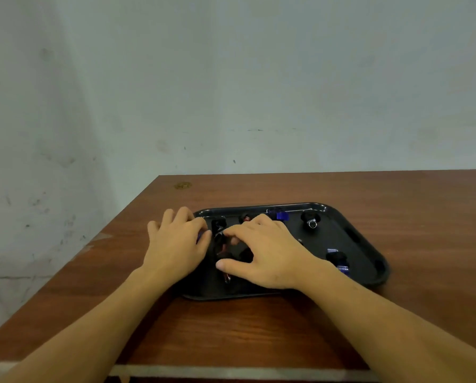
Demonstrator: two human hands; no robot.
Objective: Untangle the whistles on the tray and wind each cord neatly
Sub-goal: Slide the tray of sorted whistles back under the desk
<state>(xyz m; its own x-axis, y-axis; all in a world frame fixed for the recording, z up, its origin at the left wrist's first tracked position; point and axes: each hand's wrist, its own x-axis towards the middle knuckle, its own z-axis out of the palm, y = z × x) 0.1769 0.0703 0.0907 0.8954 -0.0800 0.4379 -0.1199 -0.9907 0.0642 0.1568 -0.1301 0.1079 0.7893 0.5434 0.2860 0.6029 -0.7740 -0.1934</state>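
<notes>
Between both hands: dark tangled whistle clump [221, 239] on black plastic tray [355, 244] | L hand [176, 250] + R hand [261, 252] fingers curled pinching clump | step: untangling, early | next: pull 1 cord free, gently.

Two bare forearms in view, no sleeves anywhere along them. Left hand [176, 244] without rings, wrist without watch or band. Right hand [264, 252] equally plain: no glove, no ring, no strap at the wrist. Nails short and unpainted where visible. No tattoos or markings showing on either arm. Nothing above the forearms inside the picture, so clothing unseen.
</notes>
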